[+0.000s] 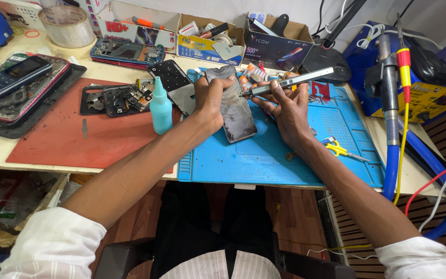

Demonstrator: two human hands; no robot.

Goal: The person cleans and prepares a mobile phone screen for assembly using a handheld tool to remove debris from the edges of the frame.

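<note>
Now | left hand (210,101) grips phone panel (235,106) | right hand (285,106) grips tool (290,81) | bottle (160,107) beside.

— What's over the blue mat (285,160)?
— The left hand (210,101) grips a dark phone panel (235,106) tilted above it; the right hand (285,106) holds a slim grey tool (290,81) to the panel's edge.
— Left of the mat?
— A teal bottle (160,107), upright on a red mat (68,139).
</note>
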